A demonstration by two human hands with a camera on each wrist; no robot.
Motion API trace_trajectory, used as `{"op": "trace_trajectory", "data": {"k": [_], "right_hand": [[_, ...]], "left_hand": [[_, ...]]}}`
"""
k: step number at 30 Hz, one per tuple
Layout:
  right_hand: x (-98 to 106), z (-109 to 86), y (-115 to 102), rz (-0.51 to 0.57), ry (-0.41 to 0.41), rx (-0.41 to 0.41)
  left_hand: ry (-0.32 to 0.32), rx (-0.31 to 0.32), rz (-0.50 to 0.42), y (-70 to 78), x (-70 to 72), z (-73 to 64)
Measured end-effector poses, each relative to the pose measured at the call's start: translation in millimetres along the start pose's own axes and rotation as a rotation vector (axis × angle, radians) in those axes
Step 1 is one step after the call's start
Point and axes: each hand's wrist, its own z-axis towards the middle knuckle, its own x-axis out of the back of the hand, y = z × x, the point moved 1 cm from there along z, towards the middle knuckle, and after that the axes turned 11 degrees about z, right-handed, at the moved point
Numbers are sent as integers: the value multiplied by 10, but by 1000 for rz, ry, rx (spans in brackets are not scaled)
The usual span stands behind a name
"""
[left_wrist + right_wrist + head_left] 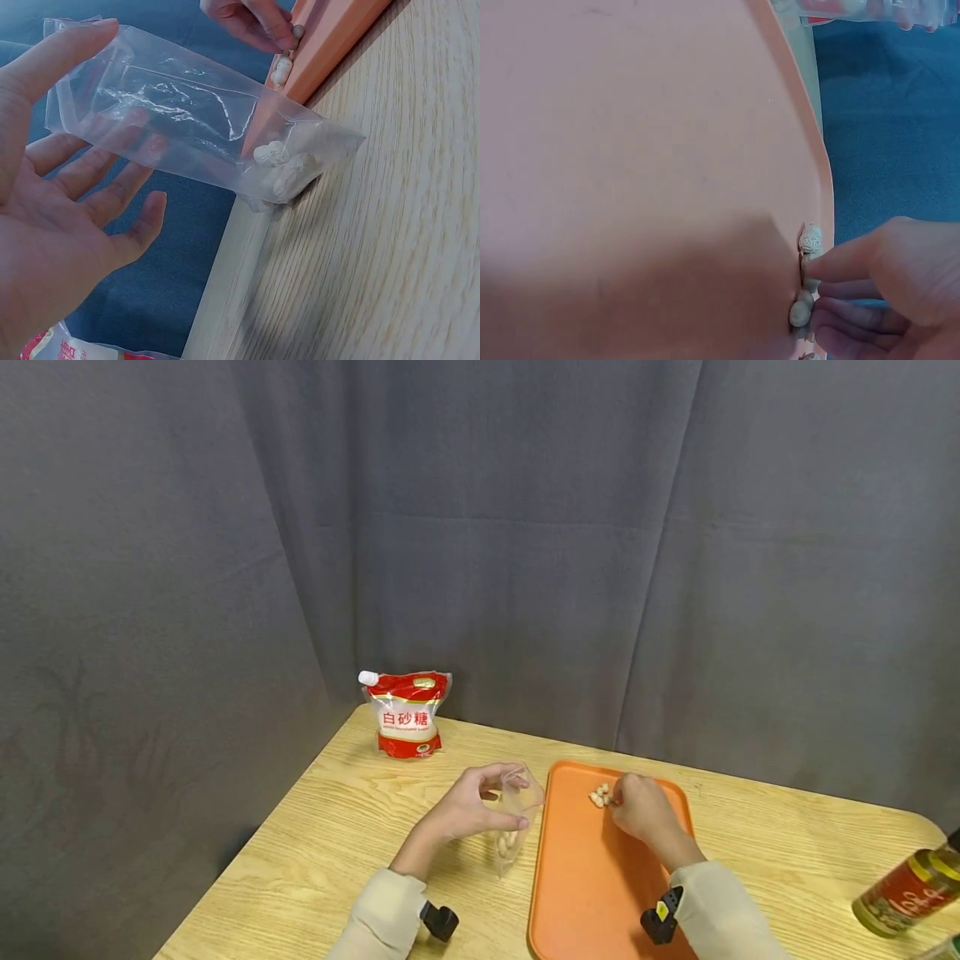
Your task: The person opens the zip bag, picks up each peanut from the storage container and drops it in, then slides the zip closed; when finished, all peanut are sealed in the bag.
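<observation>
My left hand [474, 806] holds a clear plastic bag [187, 112] near its mouth, thumb on one side and fingers on the other. Several peanuts [289, 169] in their shells lie at the bottom of the bag, which hangs over the table just left of the orange tray [581, 877]. At the tray's far end, my right hand [647, 810] pinches a peanut [811, 271] between thumb and fingertips. More loose peanuts [599, 795] lie on the tray right beside those fingertips.
A red and white sugar pouch [407, 718] with a white cap stands at the back left of the wooden table [337, 835]. To the right is a bottle [907, 893] with a red label. A grey curtain [510, 568] hangs behind the table.
</observation>
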Motion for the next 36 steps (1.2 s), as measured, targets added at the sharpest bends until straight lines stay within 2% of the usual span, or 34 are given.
{"op": "trace_trajectory", "data": {"k": [13,21,23,30,36], "right_hand": [[-27,-38,91,10,11,-4],[-22,-52,76,12,9,-26],[-26,-53,72,9,9,-29],[-28,-64,57,-17,7,-24],[24,-54,11,-9,26,-2]], "left_hand": [[-13,-3,-14,19,-10,2],[-23,3,-33,35,-21,9],[-29,5,-38,81,-11,0],[-29,-7,-41,376,75,-105],[-34,2,-37,386,82,-108]]}}
